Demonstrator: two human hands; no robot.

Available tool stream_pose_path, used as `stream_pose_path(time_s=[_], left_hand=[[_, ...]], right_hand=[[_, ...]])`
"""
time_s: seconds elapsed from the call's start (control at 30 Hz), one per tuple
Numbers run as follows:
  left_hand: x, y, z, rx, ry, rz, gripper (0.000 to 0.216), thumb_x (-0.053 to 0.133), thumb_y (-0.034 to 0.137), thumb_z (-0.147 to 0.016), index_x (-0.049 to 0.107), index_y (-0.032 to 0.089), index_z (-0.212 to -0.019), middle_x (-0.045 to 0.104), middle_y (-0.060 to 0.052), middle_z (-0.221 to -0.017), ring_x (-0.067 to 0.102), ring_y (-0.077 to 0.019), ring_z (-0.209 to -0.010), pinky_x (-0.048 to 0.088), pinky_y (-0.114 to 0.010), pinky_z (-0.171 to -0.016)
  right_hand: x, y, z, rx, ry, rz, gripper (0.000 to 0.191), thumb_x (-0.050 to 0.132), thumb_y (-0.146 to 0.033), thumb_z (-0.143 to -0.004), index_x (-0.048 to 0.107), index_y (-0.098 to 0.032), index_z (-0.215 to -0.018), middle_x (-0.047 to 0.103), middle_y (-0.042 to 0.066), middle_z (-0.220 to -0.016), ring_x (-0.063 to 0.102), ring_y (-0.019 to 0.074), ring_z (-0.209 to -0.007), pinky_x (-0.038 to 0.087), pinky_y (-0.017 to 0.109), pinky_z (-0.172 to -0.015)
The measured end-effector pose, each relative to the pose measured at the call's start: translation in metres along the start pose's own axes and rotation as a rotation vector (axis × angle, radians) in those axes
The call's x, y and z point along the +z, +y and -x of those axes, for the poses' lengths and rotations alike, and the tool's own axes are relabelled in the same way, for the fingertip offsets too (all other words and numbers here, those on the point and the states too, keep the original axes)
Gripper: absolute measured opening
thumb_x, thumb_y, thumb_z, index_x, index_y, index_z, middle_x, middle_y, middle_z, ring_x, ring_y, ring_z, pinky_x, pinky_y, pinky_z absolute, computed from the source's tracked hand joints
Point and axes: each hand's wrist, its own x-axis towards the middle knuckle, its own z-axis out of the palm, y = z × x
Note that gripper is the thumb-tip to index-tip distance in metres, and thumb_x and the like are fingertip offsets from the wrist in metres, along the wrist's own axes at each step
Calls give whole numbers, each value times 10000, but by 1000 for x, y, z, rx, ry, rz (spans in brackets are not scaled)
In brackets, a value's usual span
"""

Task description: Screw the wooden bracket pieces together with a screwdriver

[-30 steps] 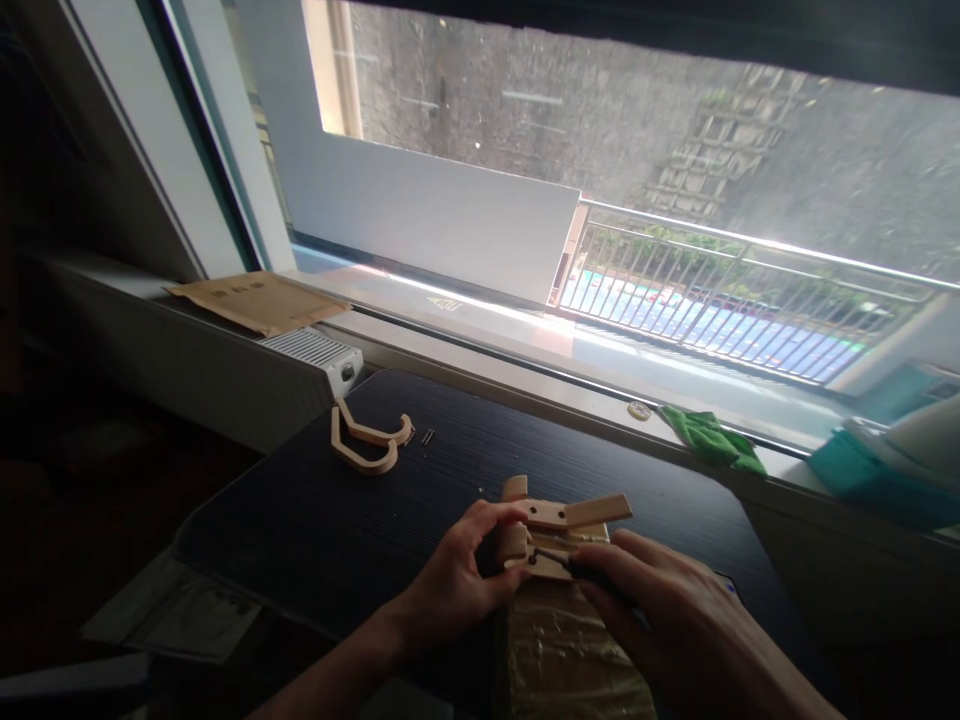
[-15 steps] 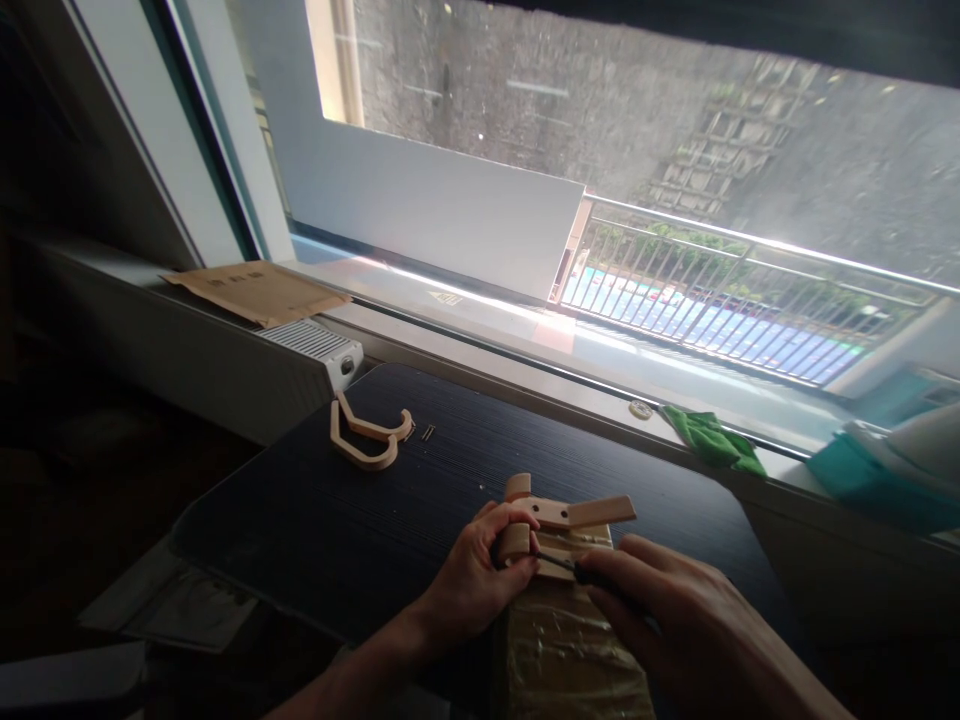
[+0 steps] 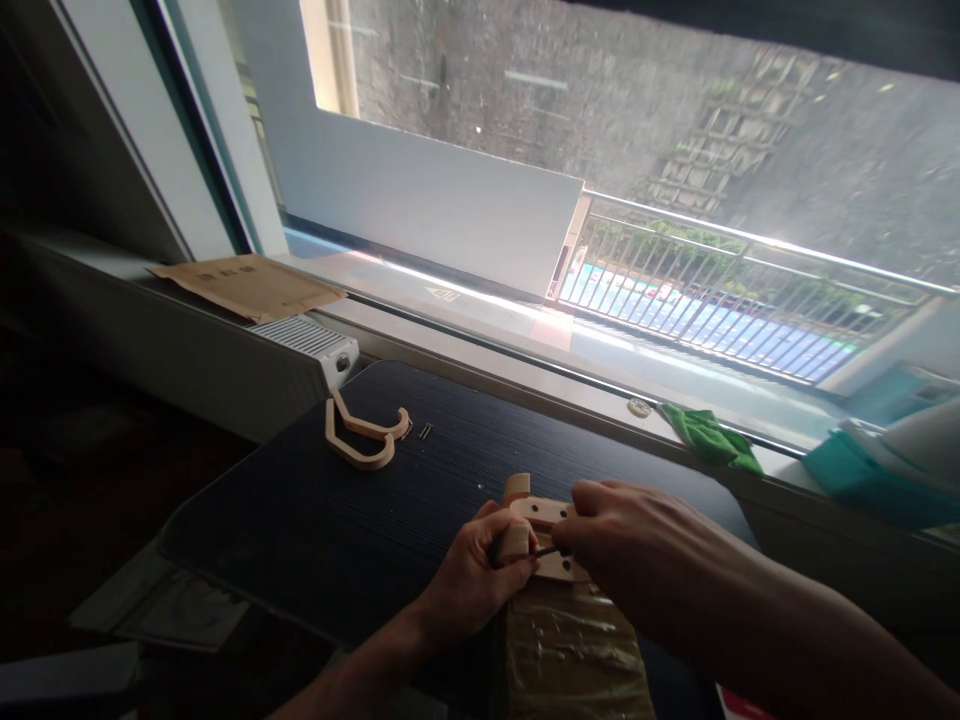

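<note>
Right hand [image 3: 624, 530] higher, gripping tool [image 3: 548, 550] (left hand [image 3: 480, 562] still pinching hook [image 3: 514, 543]).

My left hand [image 3: 480, 562] grips a hook [image 3: 513, 543], my right hand [image 3: 626, 530] a tool [image 3: 547, 551]; two more hooks [image 3: 366, 462] lie at ten o'clock.

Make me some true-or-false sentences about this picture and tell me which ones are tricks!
1. The left hand grips a wooden hook. True.
2. The right hand is empty. False: the right hand holds a thin tool.
3. Two loose hooks lie on the table. True.
4. The cloth is red. False: the cloth is green.
5. The envelope is brown. True.
</note>
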Motion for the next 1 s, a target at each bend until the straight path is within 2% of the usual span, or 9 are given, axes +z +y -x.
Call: stream_pose_path(time_s=[0.17,0.3,0.47,0.63,0.73,0.9,1.0], left_hand=[[2,-4,0,-9,7,44,65,609,131,-726,599,182,-766,547,0,-805,514,-165,-830,435,-244,-748],[1,-2,0,-13,3,85,82,597,103,-717,592,172,-761,523,-5,-813,507,-157,-798,430,-234,-718],[-1,-1,0,-4,-18,101,108,573,79,-723,596,174,-768,527,-7,-815,502,-154,-792,424,-232,-711],[-2,2,0,-15,-22,67,115,569,77,-723,607,177,-767,549,-4,-791,499,-162,-820,420,-238,-737],[-2,2,0,-25,-25,66,103,577,82,-718,607,174,-754,542,-5,-800,503,-159,-816,425,-233,-726],[-1,1,0,-33,-17,86,87,585,90,-718,599,169,-752,532,-8,-826,517,-160,-830,432,-239,-736],[-1,1,1,-29,-7,91,102,579,82,-718,605,163,-774,520,-12,-831,517,-162,-832,436,-244,-739]], right_hand=[[-17,2,-18,-29,-197,12,228,465,-23,-737,615,-194,-753,547,-5,-689,431,84,-545,275,221,-504],[-14,16,-17,-56,-156,-60,229,454,-61,-765,610,-224,-801,578,-14,-718,471,84,-592,278,210,-526],[-6,16,-14,92,-186,62,162,474,-147,-775,614,-222,-743,609,-15,-672,502,102,-575,232,240,-495],[-9,6,-17,-10,-190,126,181,451,-89,-735,576,-219,-717,571,-29,-636,396,86,-483,186,241,-455],[-11,5,-18,-18,-215,138,179,448,-84,-730,577,-207,-717,563,-20,-643,371,83,-475,181,236,-449],[-9,7,-21,-57,-180,106,173,457,-96,-738,579,-217,-752,581,-23,-673,408,85,-505,207,229,-469],[-7,10,-23,24,-195,96,160,474,-143,-756,601,-240,-744,608,-29,-651,483,95,-545,222,233,-486]])
